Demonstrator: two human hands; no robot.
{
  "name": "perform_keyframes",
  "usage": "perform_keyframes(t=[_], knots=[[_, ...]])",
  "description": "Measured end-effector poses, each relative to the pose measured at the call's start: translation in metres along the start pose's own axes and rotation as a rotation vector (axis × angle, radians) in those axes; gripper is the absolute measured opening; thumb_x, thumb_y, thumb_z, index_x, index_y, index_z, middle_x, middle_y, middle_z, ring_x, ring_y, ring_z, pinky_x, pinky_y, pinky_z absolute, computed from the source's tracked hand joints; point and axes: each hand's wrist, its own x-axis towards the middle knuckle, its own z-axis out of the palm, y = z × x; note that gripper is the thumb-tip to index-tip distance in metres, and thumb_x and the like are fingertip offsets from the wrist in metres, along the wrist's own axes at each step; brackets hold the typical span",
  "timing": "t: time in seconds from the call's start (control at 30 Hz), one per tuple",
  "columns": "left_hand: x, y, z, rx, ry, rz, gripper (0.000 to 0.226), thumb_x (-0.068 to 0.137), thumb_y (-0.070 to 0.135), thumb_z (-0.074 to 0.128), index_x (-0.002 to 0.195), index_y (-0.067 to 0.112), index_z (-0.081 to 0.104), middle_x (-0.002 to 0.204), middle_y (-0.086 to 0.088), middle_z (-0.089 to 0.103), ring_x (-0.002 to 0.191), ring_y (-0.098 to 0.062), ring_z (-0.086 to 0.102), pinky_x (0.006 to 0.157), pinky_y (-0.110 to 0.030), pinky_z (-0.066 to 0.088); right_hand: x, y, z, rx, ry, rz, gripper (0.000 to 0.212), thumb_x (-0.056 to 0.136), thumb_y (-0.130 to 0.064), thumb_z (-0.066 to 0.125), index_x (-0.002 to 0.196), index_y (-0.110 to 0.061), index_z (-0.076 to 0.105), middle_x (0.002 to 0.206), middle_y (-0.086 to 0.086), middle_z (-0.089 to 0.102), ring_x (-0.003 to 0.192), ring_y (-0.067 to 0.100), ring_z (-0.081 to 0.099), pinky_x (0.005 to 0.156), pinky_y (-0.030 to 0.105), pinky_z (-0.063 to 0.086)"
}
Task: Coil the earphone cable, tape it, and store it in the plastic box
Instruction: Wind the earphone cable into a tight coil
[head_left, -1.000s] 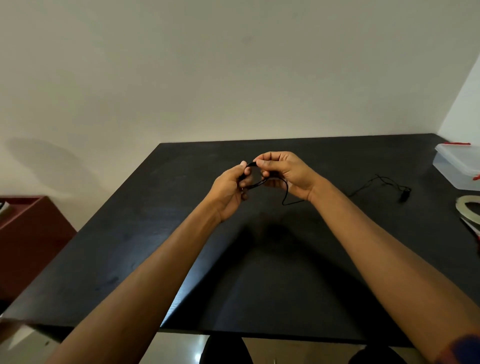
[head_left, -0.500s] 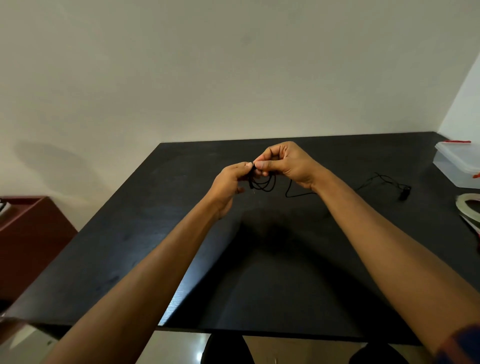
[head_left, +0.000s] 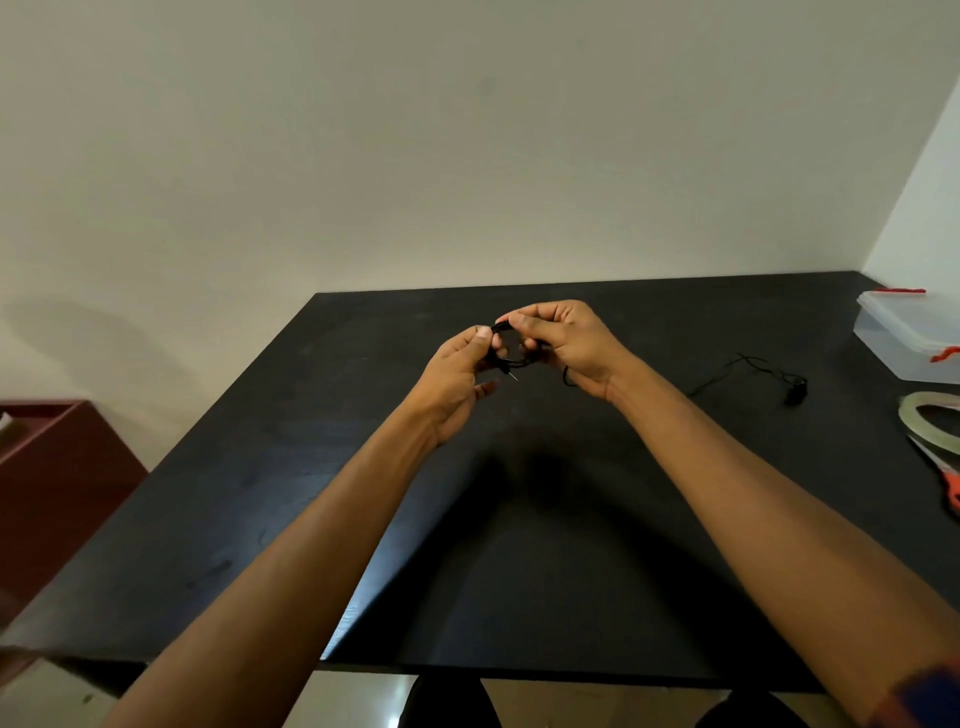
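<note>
Above the middle of the black table (head_left: 270, 499), both hands hold a thin black earphone cable (head_left: 511, 358) wound into a small loop. My left hand (head_left: 462, 371) pinches the loop's left side between thumb and fingers. My right hand (head_left: 566, 343) grips its right side. The metal plug tip sticks out below the loop. The loose end of the cable trails right across the table to the earbuds (head_left: 795, 389). A clear plastic box (head_left: 914, 338) with red clips stands at the far right. A roll of clear tape (head_left: 930, 421) lies in front of it.
Scissors with an orange handle (head_left: 948, 478) lie at the right edge, next to the tape. A dark red cabinet (head_left: 57, 467) stands left of the table. A pale wall rises behind the table's far edge.
My right hand has swung round the loop and come back to its right side, adding cable to the coil. The trailing cable on the table has grown shorter.
</note>
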Motion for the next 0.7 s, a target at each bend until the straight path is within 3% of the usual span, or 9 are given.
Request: perform_keyframes(t=[0.13,0.23,0.33,0.43,0.53,0.63,0.7], knots=[[0.000,0.000,-0.002,-0.075,0.018,-0.016,0.032,0.108,0.026,0.040,0.083,0.022,0.059,0.081,0.005,0.062,0.082,-0.008,0.058,0.077,-0.034,0.037,-0.002,0.001,0.009,-0.028,0.040,-0.026,0.017,0.101,-0.013,0.059,0.104,-0.013,0.077,0.075,-0.001,0.070,0.068,0.003,0.062,0.072,0.021,0.057],[0.001,0.003,0.000,-0.123,0.041,-0.014,0.031,0.108,0.028,0.040,0.084,0.022,0.057,0.069,0.007,0.054,0.071,-0.006,0.053,0.071,-0.031,0.036,-0.003,0.003,0.012,-0.034,0.044,-0.006,0.020,0.103,-0.019,0.059,0.101,-0.018,0.078,0.073,0.003,0.061,0.070,0.007,0.058,0.084,0.035,0.058],[0.002,0.001,0.002,-0.147,0.087,-0.017,0.032,0.107,0.028,0.040,0.080,0.023,0.056,0.065,0.007,0.051,0.071,-0.009,0.048,0.070,-0.031,0.036,-0.004,0.002,0.014,-0.182,0.045,-0.077,0.019,0.103,-0.021,0.059,0.101,-0.019,0.078,0.090,0.021,0.070,0.080,0.017,0.059,0.090,0.044,0.055],[0.000,-0.003,0.003,-0.154,0.110,-0.028,0.030,0.105,0.027,0.043,0.080,0.022,0.059,0.069,0.006,0.058,0.075,-0.010,0.055,0.076,-0.034,0.039,-0.004,0.000,0.012,-0.359,0.092,-0.158,0.018,0.102,-0.022,0.060,0.096,-0.022,0.077,0.087,0.006,0.075,0.080,0.008,0.063,0.079,0.034,0.053],[-0.002,-0.003,0.001,0.050,0.126,0.020,0.030,0.104,0.030,0.046,0.079,0.020,0.059,0.075,0.003,0.065,0.079,-0.011,0.059,0.076,-0.034,0.039,-0.005,-0.005,0.006,-0.514,0.025,-0.196,0.016,0.101,-0.022,0.062,0.096,-0.022,0.077,0.084,-0.011,0.074,0.081,-0.002,0.067,0.074,0.016,0.049],[0.000,0.001,0.000,0.297,0.095,0.119,0.030,0.105,0.031,0.048,0.089,0.010,0.062,0.078,-0.002,0.066,0.073,-0.011,0.059,0.063,-0.022,0.041,-0.003,-0.009,-0.002,-0.624,-0.035,-0.231,0.015,0.099,-0.021,0.064,0.100,-0.016,0.078,0.092,-0.003,0.076,0.089,0.010,0.071,0.083,0.023,0.055],[0.002,0.002,0.000,0.398,0.090,0.205,0.029,0.106,0.027,0.047,0.099,0.002,0.060,0.079,-0.004,0.064,0.069,-0.016,0.054,0.060,-0.022,0.042,0.000,-0.011,-0.005,-0.614,-0.037,-0.231,0.015,0.099,-0.022,0.066,0.102,-0.016,0.079,0.094,-0.003,0.077,0.090,0.009,0.071,0.085,0.023,0.055]])
